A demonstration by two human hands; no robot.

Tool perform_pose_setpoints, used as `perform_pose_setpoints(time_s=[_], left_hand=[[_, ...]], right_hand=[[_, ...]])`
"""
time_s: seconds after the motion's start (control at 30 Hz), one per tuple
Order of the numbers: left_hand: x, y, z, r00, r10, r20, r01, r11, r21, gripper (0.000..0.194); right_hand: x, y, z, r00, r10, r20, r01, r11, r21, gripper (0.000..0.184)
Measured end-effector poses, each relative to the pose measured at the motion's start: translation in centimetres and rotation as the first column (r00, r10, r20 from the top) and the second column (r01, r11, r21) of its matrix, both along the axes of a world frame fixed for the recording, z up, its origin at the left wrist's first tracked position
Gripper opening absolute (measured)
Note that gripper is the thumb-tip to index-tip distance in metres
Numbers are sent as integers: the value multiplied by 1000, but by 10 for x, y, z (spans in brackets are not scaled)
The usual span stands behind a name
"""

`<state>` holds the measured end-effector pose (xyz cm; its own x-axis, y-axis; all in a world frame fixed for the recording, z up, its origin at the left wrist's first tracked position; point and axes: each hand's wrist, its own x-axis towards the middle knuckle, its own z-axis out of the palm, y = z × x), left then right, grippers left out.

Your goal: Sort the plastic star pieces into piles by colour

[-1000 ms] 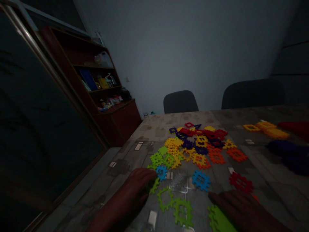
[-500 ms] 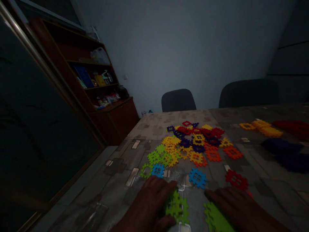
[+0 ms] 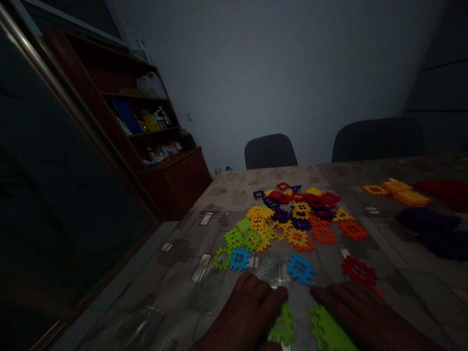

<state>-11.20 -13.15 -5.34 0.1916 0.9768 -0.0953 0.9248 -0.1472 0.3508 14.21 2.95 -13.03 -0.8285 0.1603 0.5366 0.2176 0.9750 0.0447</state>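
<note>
My left hand (image 3: 252, 309) grips a light-green interlocking plastic tile (image 3: 283, 325) with toothed edges and window-like openings, thumb and forefinger at its left side. To the right, my right hand (image 3: 365, 312) has its fingers closed over a second light-green tile (image 3: 327, 329), which looks solid where it shows. A narrow gap separates the two green tiles on the table. Just beyond the hands lie a blue window tile (image 3: 300, 268), another blue tile (image 3: 239, 259) and a red tile (image 3: 359, 271) close to my right fingers.
A heap of yellow, purple, red, orange and green tiles (image 3: 281, 214) covers the table's middle. Yellow pieces (image 3: 402, 191), red pieces (image 3: 444, 191) and dark purple pieces (image 3: 427, 219) lie at the right. Two chairs (image 3: 270, 151) stand behind the patterned table (image 3: 175, 273); a shelf (image 3: 171, 161) is at the left.
My left hand has shifted right with its green tile, narrowing the gap to the other green tile. My right hand has barely moved.
</note>
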Motion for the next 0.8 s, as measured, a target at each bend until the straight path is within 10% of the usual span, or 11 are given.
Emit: perform_pose_setpoints(time_s=[0.2, 0.37, 0.53, 0.8], left_hand=[[2, 1, 20, 996, 15, 92, -15, 1000, 0, 80], [-50, -10, 42, 947, 290, 137, -310, 937, 160, 48], [-96, -6, 27, 905, 426, 24, -425, 894, 141, 48], [-100, -6, 19, 879, 477, -27, -470, 874, 121, 50]], right_hand=[[2, 8, 3, 995, 101, -23, -102, 989, -103, 87], [4, 10, 8, 989, 146, -26, -148, 981, -122, 82], [3, 6, 9, 995, 97, -19, -99, 988, -121, 85], [3, 6, 7, 997, 79, -14, -80, 987, -136, 80]])
